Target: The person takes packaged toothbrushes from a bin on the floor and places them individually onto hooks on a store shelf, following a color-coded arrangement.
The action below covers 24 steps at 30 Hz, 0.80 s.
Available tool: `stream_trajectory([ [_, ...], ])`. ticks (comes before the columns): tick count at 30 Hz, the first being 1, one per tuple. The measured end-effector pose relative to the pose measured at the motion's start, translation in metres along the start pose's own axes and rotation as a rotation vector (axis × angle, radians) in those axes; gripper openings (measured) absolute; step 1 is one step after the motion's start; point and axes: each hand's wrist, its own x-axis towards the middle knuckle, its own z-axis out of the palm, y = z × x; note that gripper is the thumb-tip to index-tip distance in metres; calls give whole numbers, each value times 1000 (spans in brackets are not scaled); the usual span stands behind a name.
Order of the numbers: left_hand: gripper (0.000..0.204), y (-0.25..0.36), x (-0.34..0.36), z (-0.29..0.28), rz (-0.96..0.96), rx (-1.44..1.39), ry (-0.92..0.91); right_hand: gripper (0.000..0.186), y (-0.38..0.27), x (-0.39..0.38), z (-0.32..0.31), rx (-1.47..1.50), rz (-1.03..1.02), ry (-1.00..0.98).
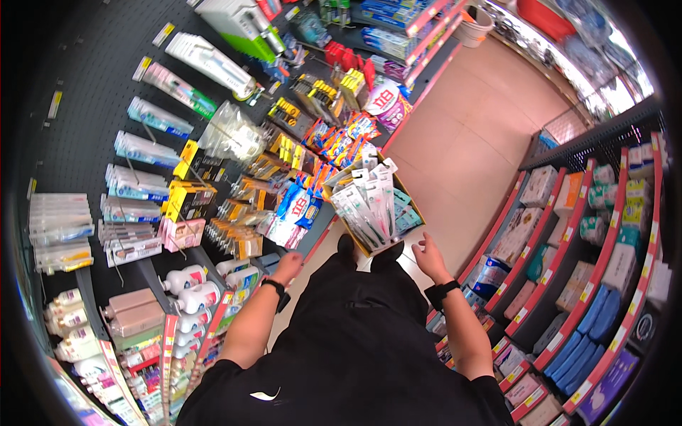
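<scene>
A cardboard box [419, 206] with a yellow rim holds many packaged toothbrushes [366, 202], white, green and pink, fanned out unevenly. It sits in front of my feet, beside the lower shelf edge; what bears it is hidden. My right hand [430, 257] is just below the box's near right corner, apart from it, with thumb and fingers spread and nothing in them. My left hand [288, 268] is lower left of the box, near the shelf edge and a blue-and-white bag [297, 206]. Its fingers are mostly turned out of sight. Each wrist wears a black band.
On the left, packaged toothbrushes [145, 149] hang from hooks on a dark pegboard [92, 92]. White bottles [199, 295] stand on shelves below. Orange-and-blue bags [337, 145] lie along the lower shelf. Shelves of packaged tissues [522, 234] curve along the right. Tiled floor [455, 135] runs between.
</scene>
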Motion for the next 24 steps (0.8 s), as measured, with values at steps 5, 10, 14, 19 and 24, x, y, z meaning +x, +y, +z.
stream_trajectory([
  [5,26,-110,-77,2,-304,-116,-99,79,6,45,15,217,363,-19],
  [10,28,-193,-104,24,-172,86,-236,62,9,65,20,595,627,-134],
  [14,31,-185,-92,21,-309,-44,-299,35,26,74,36,542,689,-10],
  [19,27,-134,-45,-15,-383,-477,-119,35,70,82,56,524,583,262],
  [24,27,-109,-20,-71,-350,-579,-50,22,57,94,57,645,546,249],
])
